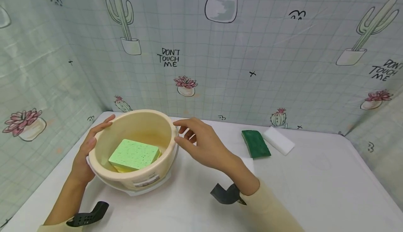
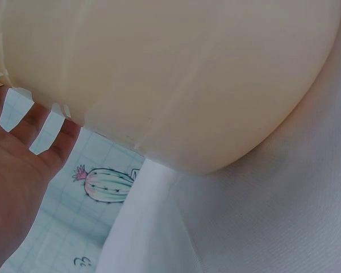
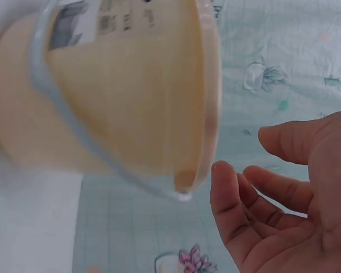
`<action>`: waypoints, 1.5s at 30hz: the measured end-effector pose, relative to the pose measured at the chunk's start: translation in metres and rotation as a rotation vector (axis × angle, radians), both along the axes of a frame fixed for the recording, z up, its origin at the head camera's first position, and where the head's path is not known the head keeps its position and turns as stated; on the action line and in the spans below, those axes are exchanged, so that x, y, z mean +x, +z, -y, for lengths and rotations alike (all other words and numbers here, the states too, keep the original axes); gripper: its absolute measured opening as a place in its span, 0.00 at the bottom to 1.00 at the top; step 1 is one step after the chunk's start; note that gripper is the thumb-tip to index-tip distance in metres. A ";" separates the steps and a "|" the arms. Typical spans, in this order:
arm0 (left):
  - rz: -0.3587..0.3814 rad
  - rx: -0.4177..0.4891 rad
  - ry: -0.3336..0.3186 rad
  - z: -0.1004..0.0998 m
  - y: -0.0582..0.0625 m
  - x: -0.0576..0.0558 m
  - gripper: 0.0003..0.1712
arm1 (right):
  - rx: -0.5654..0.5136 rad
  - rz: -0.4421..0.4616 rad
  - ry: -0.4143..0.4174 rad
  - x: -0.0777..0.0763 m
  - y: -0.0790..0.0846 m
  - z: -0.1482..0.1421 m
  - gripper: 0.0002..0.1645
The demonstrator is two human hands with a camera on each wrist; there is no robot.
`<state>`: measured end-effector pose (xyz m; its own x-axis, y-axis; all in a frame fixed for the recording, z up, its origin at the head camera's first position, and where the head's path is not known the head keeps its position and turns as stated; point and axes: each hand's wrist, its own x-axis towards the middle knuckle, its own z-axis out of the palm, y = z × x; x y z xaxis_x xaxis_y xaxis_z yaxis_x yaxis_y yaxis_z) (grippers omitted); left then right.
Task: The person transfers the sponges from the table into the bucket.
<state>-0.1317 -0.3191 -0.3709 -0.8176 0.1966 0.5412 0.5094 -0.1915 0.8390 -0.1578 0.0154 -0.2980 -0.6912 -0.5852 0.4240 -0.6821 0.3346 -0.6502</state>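
A cream plastic bucket (image 1: 145,114) stands on the white table, its pale handle (image 3: 74,122) hanging down along the outside. Inside it lies a light green sponge (image 1: 134,154), with a yellow item (image 1: 124,169) partly hidden beneath. My left hand (image 1: 85,153) rests against the bucket's left side, its fingers (image 2: 62,142) fairly straight and touching near the rim. At the right rim is my right hand (image 1: 201,142), fingers loosely bent and nothing held. In the right wrist view a small gap shows between its fingertips and the bucket.
To the right on the white table (image 1: 315,186) lie a dark green scouring pad (image 1: 256,143) and a white sponge block (image 1: 278,140), close beside each other. A curtain (image 1: 201,50) with cactus prints hangs behind the table and along its sides.
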 end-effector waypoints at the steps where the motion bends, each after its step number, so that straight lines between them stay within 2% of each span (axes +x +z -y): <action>1: 0.000 0.000 -0.003 0.000 0.000 0.000 0.28 | 0.015 -0.006 -0.014 -0.001 -0.002 -0.005 0.22; 9: 0.003 -0.002 0.002 0.000 -0.001 0.000 0.28 | 0.062 -0.053 -0.077 -0.004 -0.026 -0.041 0.23; 19: 0.002 -0.015 0.014 -0.004 -0.001 -0.001 0.28 | 0.100 -0.038 -0.126 -0.001 -0.061 -0.092 0.23; 31: 0.000 0.001 -0.016 -0.006 0.003 -0.003 0.28 | 0.103 0.058 -0.189 0.000 -0.093 -0.145 0.22; 37: 0.002 0.017 -0.015 -0.002 0.003 -0.002 0.28 | 0.048 0.159 -0.185 -0.002 -0.107 -0.164 0.22; 45: 0.001 0.017 -0.010 -0.001 0.001 0.001 0.28 | 0.051 0.163 -0.140 -0.009 -0.115 -0.181 0.24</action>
<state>-0.1312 -0.3185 -0.3696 -0.8161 0.1954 0.5438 0.5067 -0.2107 0.8360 -0.1673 0.1963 -0.4129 -0.8244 -0.4961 0.2724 -0.5138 0.4542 -0.7278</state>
